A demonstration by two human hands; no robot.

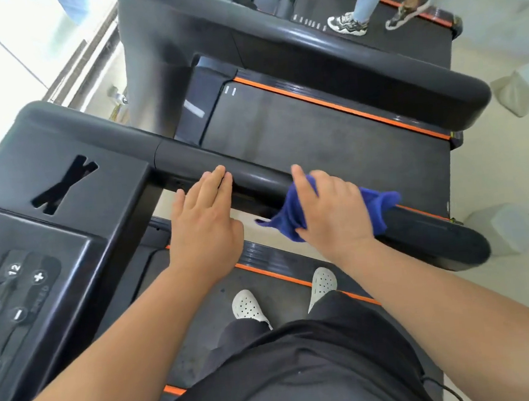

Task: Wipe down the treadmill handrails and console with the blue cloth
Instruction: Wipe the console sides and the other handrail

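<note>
A: Where's the cloth (293,221) rn? B: Bunched under the right hand (333,207), draped over the right handrail (255,179) abt midway along; blue corners stick out both sides of the palm; fingers curl down over it, pressing cloth to the bar

A: And the left hand (205,224)? B: Flat & empty, fingers straight and close together, tips touching the same rail nearer the console (53,223); looks like it's just steadying

A: Which step, d'you reckon? B: Prob wiping that rail; console w/ its buttons (26,282) can't be judged done or not

A: How to do it well? B: Wrap the cloth further round so the underside gets wiped too, not only the top; keep even pressure, long overlapping strokes from the console joint out to the rounded end (469,247); the left hand should shift off the bar so no patch is skipped; refold to a clean face before the console
</note>
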